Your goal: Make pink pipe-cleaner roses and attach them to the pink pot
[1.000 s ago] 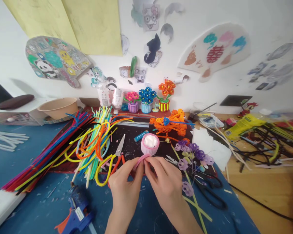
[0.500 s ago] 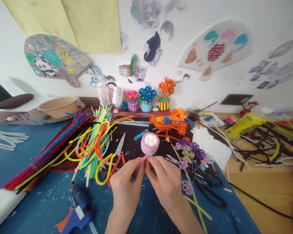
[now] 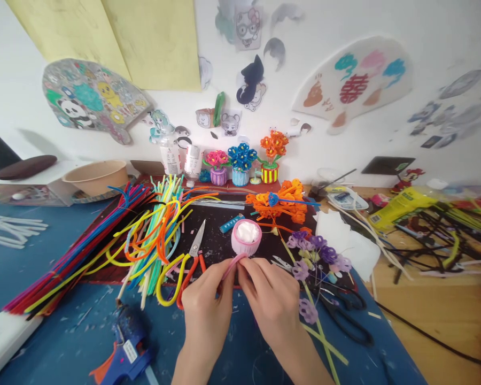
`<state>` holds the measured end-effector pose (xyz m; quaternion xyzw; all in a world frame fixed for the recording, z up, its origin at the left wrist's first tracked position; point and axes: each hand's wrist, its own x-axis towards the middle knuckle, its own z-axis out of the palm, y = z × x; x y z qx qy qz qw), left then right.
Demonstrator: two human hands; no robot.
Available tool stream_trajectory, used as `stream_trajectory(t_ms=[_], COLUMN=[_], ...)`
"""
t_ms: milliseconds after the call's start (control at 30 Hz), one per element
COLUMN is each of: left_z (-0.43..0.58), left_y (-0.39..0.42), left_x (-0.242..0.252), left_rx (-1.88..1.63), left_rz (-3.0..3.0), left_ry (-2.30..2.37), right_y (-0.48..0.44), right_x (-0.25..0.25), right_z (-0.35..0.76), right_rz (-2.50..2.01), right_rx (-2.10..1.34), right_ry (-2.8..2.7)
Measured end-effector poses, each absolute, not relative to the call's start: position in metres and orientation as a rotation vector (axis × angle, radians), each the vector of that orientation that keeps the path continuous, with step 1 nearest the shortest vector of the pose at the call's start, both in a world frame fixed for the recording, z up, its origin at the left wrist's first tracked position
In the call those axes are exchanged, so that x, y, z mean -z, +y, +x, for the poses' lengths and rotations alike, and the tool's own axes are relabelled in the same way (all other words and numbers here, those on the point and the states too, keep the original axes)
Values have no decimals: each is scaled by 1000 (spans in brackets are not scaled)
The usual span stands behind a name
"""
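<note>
Strip (image 3: pixel 236 260), pink and curved, is pinched in the fingertips of our left grip (image 3: pixel 206 299) and right grip (image 3: pixel 270 302), both closed on it. To do this well we'd keep both pinches close together, press evenly and avoid kinking the bend. Containers: pink pot (image 3: pixel 246 249) just beyond the grips, white filling (image 3: pixel 247 231) inside; farther beyond, purple pot (image 3: pixel 218 177) with pink flowers (image 3: pixel 216 159), light-blue pot (image 3: pixel 240 177) with blue flowers (image 3: pixel 242 156), striped pot (image 3: pixel 270 174) with orange flowers (image 3: pixel 274 145). Tan bowl (image 3: pixel 98 179) far left of our grips: can't see inside.

The left hand (image 3: pixel 208 302) has edged slightly rightward; less pink strip (image 3: pixel 234 262) shows.
</note>
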<state>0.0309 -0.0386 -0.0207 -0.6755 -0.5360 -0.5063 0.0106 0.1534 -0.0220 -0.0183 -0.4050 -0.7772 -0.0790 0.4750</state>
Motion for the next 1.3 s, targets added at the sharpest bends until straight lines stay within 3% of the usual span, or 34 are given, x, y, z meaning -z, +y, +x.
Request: stream_trajectory(t_ms=[467, 667, 867, 933, 1133, 1300], left_z=[34, 34, 27, 24, 22, 24], left_y=[-38, -43, -42, -41, -38, -38], left_x=[19, 19, 15, 14, 14, 11], left_rx=[1586, 1650, 2002, 2135, 2400, 2446], left_rz=[-2103, -2040, -1970, -1955, -1973, -2069], left_ry=[-1617, -1802, -2323, -2463, -2613, -2698], right_y=[-21, -24, -19, -15, -10, -8], right_x=[18, 19, 18, 17, 10, 7], right_z=[154, 152, 159, 163, 169, 168], right_rz=[-975, -1010, -1142, -1239, -1199, -1130], right_rx=[111, 101, 87, -62, -1191, -1464], right_ry=[-1904, -1845, -1692, -1635, -1395, -1253])
